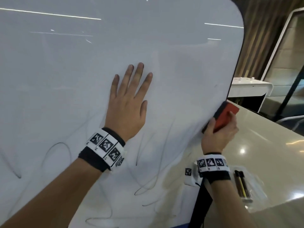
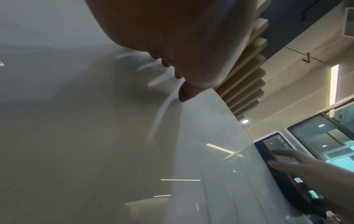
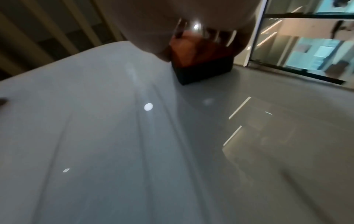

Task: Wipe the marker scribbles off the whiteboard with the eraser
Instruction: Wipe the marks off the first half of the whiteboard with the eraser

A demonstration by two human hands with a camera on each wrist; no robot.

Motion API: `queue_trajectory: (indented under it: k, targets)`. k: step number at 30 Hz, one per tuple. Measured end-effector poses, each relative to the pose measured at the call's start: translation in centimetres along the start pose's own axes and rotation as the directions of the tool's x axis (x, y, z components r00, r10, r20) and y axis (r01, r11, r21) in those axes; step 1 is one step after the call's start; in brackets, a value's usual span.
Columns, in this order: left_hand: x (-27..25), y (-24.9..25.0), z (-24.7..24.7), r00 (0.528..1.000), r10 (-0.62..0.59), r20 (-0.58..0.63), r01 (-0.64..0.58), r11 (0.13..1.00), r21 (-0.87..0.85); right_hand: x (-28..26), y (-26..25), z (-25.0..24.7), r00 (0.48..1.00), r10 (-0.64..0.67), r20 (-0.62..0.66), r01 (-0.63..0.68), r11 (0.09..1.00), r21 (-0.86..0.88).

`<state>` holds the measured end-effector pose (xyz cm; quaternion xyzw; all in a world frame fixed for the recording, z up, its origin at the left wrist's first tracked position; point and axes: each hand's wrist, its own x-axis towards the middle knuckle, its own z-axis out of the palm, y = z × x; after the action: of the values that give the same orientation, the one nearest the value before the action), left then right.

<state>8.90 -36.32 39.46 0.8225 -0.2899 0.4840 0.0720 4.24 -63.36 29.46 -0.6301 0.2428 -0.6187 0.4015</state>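
The whiteboard (image 1: 82, 79) is glossy white with thin black scribbles (image 1: 56, 150) across its lower part, the eraser (image 1: 225, 116) is red-orange above a black felt layer, both wristbands (image 1: 107, 145) carry black-and-white square codes, and the surface (image 1: 271, 145) is pale beige.

Left hand (image 2: 172, 37) flat on whiteboard (image 2: 86, 136); right hand (image 2: 298, 165) at board's dark right edge.
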Motion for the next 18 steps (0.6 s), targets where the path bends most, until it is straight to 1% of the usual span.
queue_trajectory:
  k: [1,2,3,4,5,6,7,8,9,10,11,12,13,14,15,16,17,18]
  targets:
    - [-0.1,0.3,0.1,1.0,-0.009,0.0,0.009,1.0,0.006,-0.8,-0.9,0.6,1.0,-0.008,0.005,0.008,1.0,-0.011]
    - [-0.1,0.5,0.3,1.0,-0.017,0.001,0.017,1.0,0.01,-1.9,-2.1,1.1,0.997,-0.069,0.04,0.069,0.998,-0.009]
    - [-0.1,0.6,0.3,1.0,-0.022,0.003,0.022,1.0,0.011,-3.3,-3.4,1.5,0.976,-0.186,0.113,0.187,0.982,0.001]
    - [-0.1,0.6,0.4,1.0,-0.024,0.003,0.024,1.0,0.011,-4.7,-4.3,1.9,0.908,-0.356,0.222,0.36,0.933,0.022]
    - [-0.1,0.5,0.4,1.0,-0.023,0.003,0.023,1.0,0.009,-6.0,-4.5,2.0,0.777,-0.528,0.344,0.549,0.835,0.041]
    - [-0.1,0.4,0.4,1.0,-0.02,0.003,0.019,1.0,0.006,-6.8,-4.2,2.0,0.612,-0.651,0.449,0.705,0.706,0.065]
    - [-0.1,0.3,0.4,1.0,-0.014,0.004,0.014,1.0,0.004,-6.9,-3.4,1.6,0.493,-0.706,0.509,0.796,0.602,0.065]
    - [-0.1,0.2,0.3,1.0,-0.008,0.005,0.008,1.0,0.004,-6.2,-2.3,1.2,0.495,-0.704,0.51,0.802,0.595,0.044]
    - [-0.1,0.1,0.3,1.0,-0.005,0.005,0.005,1.0,0.006,-5.2,-1.0,0.8,0.602,-0.656,0.456,0.733,0.68,0.011]
    - [-0.1,-0.1,0.3,1.0,-0.003,0.005,0.003,1.0,0.007,-4.0,-0.1,0.4,0.779,-0.524,0.344,0.564,0.825,-0.02]
    - [-0.1,-0.1,0.3,1.0,0.0,0.006,0.0,1.0,0.007,-2.8,0.4,0.1,0.935,-0.303,0.184,0.31,0.951,-0.012]
    - [-0.1,0.0,0.2,1.0,0.003,0.005,-0.003,1.0,0.007,-1.9,0.7,0.0,0.998,-0.038,0.051,0.036,0.998,0.041]
    - [-0.2,0.1,0.2,1.0,0.004,0.007,-0.004,1.0,0.009,-1.8,0.4,0.3,0.99,0.141,-0.001,-0.141,0.988,0.069]
    - [-0.2,0.2,0.2,1.0,0.002,0.006,-0.003,1.0,0.011,-2.5,-0.4,0.6,0.989,0.15,0.004,-0.15,0.987,0.053]
    - [-0.3,0.2,0.2,1.0,0.001,0.006,-0.001,1.0,0.01,-3.8,-1.1,1.0,0.998,0.02,0.063,-0.022,0.999,0.036]
    - [-0.2,0.2,0.3,1.0,0.0,0.004,0.0,1.0,0.008,-5.4,-1.7,1.4,0.968,-0.191,0.165,0.188,0.982,0.034]
    - [-0.2,0.2,0.4,1.0,-0.001,0.0,0.001,1.0,0.008,-6.9,-1.9,1.6,0.875,-0.387,0.29,0.392,0.919,0.043]
    - [-0.2,0.1,0.4,1.0,0.002,-0.002,-0.002,1.0,0.008,-7.7,-2.1,1.6,0.754,-0.52,0.402,0.547,0.835,0.054]
